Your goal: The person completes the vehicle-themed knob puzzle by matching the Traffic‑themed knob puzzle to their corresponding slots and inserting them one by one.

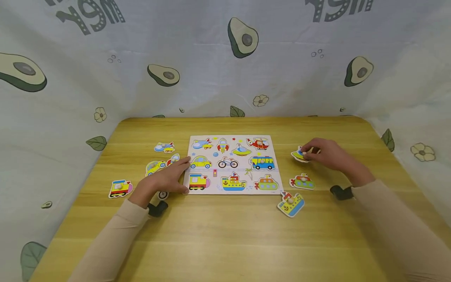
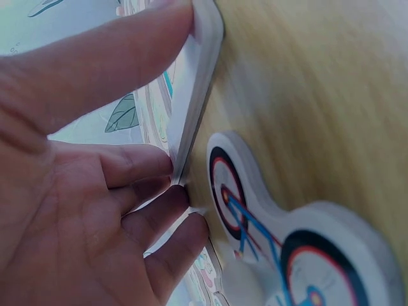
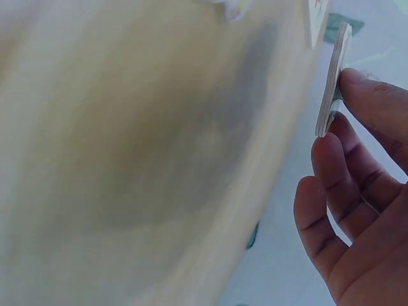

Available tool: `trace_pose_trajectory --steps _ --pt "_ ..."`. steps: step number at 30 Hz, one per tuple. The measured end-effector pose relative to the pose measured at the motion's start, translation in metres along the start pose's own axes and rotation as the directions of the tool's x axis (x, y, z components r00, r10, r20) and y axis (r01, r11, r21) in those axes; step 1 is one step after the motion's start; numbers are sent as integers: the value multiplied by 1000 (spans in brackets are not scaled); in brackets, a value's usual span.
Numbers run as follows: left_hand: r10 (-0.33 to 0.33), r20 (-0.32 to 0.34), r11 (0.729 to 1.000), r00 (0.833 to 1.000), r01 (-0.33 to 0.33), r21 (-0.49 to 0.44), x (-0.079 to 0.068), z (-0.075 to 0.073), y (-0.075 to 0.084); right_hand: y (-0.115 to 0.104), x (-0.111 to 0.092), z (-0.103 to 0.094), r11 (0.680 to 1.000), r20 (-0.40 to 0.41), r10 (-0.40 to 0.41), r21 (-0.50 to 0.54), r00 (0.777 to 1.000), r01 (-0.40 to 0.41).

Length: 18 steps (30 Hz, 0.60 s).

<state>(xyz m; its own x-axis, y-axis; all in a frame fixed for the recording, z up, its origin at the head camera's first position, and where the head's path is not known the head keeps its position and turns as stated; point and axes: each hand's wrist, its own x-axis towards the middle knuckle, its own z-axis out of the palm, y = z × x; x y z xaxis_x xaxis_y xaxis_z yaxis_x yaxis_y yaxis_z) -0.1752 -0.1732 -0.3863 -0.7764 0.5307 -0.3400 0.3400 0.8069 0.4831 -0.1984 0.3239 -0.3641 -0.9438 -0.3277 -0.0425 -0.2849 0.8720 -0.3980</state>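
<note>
My right hand (image 1: 325, 154) pinches the flying saucer puzzle piece (image 1: 298, 154) to the right of the board. In the right wrist view that piece (image 3: 335, 80) shows edge-on between thumb and fingers, lifted off the table. My left hand (image 1: 165, 178) rests against the left edge of the puzzle board (image 1: 218, 188), thumb and fingertips on that edge. The board carries vehicle pictures; the bus piece (image 1: 262, 162) and helicopter piece (image 1: 258, 144) sit in it. Beneath my left hand lies a bicycle piece (image 2: 296, 239), mostly hidden in the head view.
Left of the board lie an airplane piece (image 1: 164, 147), a rocket piece (image 1: 173, 159), a car piece (image 1: 154, 167) and a train piece (image 1: 120, 188). A submarine piece (image 1: 302, 181) and a ship piece (image 1: 291, 204) lie at the right. A patterned cloth (image 1: 204, 86) hangs behind the wooden table (image 1: 225, 235).
</note>
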Motion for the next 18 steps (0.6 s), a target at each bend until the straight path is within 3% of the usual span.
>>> trace_pose_trajectory --steps 9,18 --pt "-11 2 1000 1000 11 9 -1 -1 0 -37 43 10 999 23 -28 22 999 27" --pt "-11 6 1000 1000 11 12 -1 -1 2 -63 72 23 997 39 -15 81 999 12"
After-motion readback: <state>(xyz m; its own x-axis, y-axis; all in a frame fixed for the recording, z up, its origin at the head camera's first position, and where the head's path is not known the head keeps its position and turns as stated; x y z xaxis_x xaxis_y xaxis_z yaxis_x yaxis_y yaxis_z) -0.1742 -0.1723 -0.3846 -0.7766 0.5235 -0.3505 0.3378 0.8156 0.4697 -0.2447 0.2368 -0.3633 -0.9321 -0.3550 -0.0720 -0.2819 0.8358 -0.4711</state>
